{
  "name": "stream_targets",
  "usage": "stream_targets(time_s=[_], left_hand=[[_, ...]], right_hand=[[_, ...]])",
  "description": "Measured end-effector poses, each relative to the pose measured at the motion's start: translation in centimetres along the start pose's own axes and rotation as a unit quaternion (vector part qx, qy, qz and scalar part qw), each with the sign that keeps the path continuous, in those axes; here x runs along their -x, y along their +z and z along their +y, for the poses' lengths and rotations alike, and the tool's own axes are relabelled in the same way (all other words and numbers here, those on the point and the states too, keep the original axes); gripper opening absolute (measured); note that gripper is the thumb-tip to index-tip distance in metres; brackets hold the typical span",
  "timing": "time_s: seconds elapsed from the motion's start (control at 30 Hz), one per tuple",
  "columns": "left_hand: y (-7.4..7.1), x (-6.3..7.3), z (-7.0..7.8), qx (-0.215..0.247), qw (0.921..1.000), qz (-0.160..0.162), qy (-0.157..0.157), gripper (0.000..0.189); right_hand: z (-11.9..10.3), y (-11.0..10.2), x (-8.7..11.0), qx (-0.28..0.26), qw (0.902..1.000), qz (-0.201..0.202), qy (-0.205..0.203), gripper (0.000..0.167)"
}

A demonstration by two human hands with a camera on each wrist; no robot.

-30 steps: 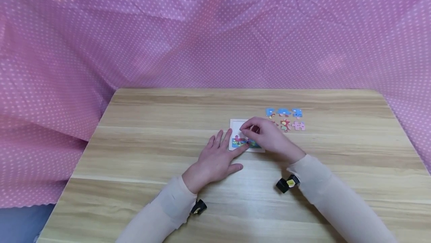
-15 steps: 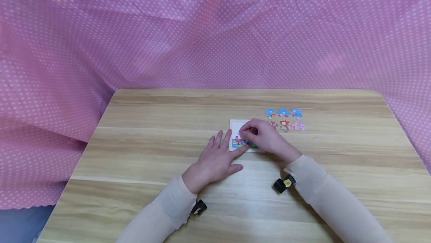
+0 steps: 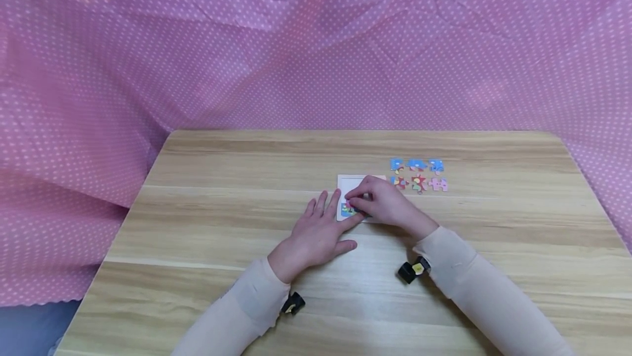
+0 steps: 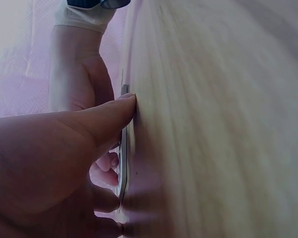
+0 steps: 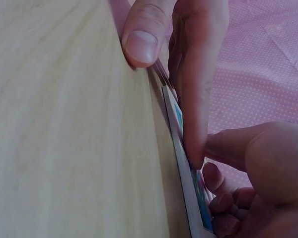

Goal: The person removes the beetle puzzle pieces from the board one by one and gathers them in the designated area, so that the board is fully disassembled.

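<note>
My left hand lies with fingers spread at the near left of a small white puzzle frame. Its index fingertip reaches over the frame's lower edge. My right hand comes from the right over the frame, thumb and index finger pinching at the pink top of a puzzle piece in the lower left. That hand hides the right part of the frame. In the right wrist view, the curled fingers of the right hand sit close over the frame, next to the straight left index finger.
Several loose puzzle pieces lie in two rows right behind the frame, blue ones in the far row. The wooden table ends at a pink dotted cloth. Each wrist carries a small black camera.
My right hand has slid slightly left and nearer, its fingertips coming down from the blank inside of the frame to the pink part of the piece. The left hand has stayed in place.
</note>
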State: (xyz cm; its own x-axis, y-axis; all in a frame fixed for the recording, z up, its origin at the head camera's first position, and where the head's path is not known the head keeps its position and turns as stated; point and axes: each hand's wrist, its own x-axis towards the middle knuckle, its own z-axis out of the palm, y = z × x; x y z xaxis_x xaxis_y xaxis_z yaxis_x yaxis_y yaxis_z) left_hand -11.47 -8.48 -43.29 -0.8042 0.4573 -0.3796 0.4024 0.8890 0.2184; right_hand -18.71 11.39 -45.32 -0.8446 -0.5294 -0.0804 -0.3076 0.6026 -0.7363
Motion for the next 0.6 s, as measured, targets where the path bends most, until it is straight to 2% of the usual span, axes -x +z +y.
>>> stream_targets(time_s=[0.6], left_hand=[[0.15, 0.11, 0.11, -0.017, 0.9998, 0.008, 0.006, 0.062]], right_hand=[[-0.12, 0.25, -0.19, 0.0, 0.9999, -0.002, 0.013, 0.016]])
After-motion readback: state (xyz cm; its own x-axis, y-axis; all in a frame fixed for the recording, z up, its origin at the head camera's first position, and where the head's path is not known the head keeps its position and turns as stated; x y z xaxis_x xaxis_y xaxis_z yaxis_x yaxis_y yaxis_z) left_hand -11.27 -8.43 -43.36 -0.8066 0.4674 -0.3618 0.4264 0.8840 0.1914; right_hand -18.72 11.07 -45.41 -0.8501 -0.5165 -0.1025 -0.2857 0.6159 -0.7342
